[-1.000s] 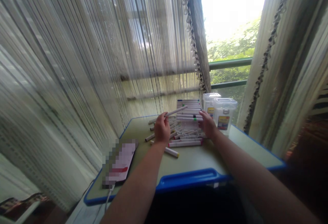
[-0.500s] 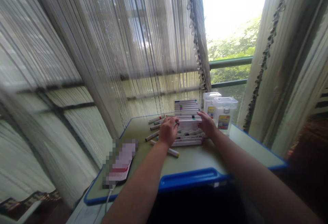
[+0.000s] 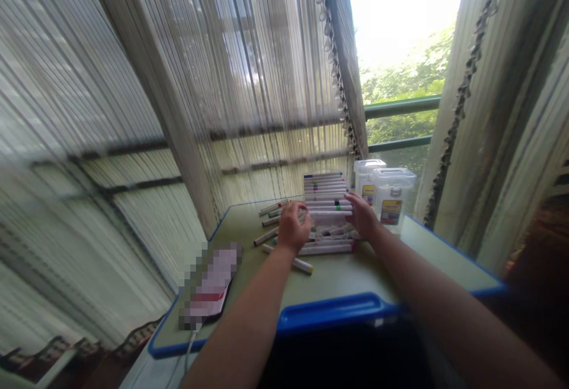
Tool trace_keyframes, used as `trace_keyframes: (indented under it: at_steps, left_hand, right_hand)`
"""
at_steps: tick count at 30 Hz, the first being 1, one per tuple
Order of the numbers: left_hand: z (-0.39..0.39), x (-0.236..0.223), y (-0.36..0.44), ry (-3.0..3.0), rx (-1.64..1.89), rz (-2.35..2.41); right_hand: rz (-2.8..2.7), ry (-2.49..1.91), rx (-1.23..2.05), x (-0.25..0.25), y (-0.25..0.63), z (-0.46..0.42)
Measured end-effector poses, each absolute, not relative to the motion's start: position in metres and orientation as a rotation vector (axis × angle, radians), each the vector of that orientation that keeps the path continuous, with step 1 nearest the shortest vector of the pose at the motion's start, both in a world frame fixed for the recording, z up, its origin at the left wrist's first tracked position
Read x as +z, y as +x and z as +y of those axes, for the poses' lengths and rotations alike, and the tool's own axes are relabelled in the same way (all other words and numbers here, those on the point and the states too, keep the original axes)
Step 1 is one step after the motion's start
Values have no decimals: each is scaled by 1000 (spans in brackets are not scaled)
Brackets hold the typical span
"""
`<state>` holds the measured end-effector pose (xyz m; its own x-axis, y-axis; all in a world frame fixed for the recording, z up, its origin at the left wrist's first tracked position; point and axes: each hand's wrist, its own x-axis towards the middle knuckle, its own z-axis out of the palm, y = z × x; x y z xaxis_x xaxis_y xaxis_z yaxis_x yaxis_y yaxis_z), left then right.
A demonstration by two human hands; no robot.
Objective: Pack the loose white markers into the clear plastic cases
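White marker pens (image 3: 325,190) lie side by side in a sloping stack, some with coloured bands. My left hand (image 3: 294,227) has its fingers curled at the left end of the stack's lower marker (image 3: 328,211). At that marker's right end, my right hand (image 3: 362,217) bends its fingers inward around it. Below the hands is a clear plastic holder (image 3: 329,233), partly hidden. In front of it rests another white marker (image 3: 326,249) with a pink end. A marker with a yellow end (image 3: 303,266) lies near my left wrist.
Several loose markers (image 3: 265,236) are scattered left of my left hand. Two clear lidded containers (image 3: 391,199) stand at the right. A phone (image 3: 216,276), blurred, with a white cable (image 3: 189,350), lies on the blue-edged table (image 3: 347,285). Curtains (image 3: 267,80) hang behind.
The view has shifted slightly. Both hands stay at the ends of the marker stack, and the left fingers have moved only a little. The containers and loose markers have not been moved.
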<state>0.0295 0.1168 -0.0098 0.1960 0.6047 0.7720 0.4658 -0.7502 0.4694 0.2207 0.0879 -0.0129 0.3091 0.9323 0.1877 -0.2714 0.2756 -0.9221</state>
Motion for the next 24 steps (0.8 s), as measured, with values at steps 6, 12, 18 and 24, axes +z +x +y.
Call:
trace_keyframes:
  at_steps: [6,12,18,24]
  left_hand:
    - [123,-2,31,1479,1465,1064]
    - [114,-2,33,1272,957,817]
    - [109,-5,38,1363,889,854]
    - [110,-3,39,1406,936,860]
  right_hand:
    - [-776,-879,1053,-9,218,84]
    - [-772,-864,1054,-9,219,85]
    - [-773,-863,1062,-9,219,85]
    - [-772,-875,1048,-7,219,83]
